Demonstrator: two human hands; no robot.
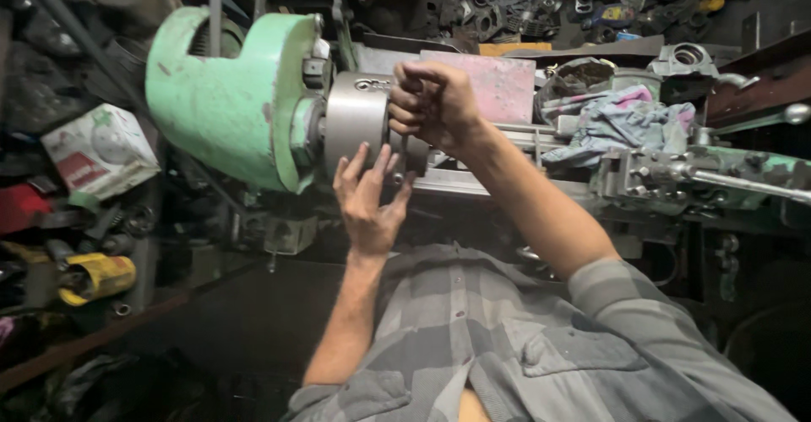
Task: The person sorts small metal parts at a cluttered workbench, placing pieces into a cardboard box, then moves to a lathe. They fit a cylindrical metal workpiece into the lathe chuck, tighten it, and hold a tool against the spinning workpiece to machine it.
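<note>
A green lathe headstock (228,101) carries a round grey steel chuck (355,122). My left hand (367,202) rests flat against the lower front of the chuck, fingers spread upward. My right hand (431,101) is curled at the chuck's face, fingers closed around something there; what it grips is hidden by the fingers. Both forearms reach up from my grey checked shirt (507,346).
A crumpled blue-and-pink rag (621,122) lies on the lathe bed to the right, beside the tool post and carriage (667,173). A pink plate (503,84) stands behind my right hand. Dark metal parts (541,4) fill the back shelf. A white box (101,147) and yellow cylinder (97,277) sit left.
</note>
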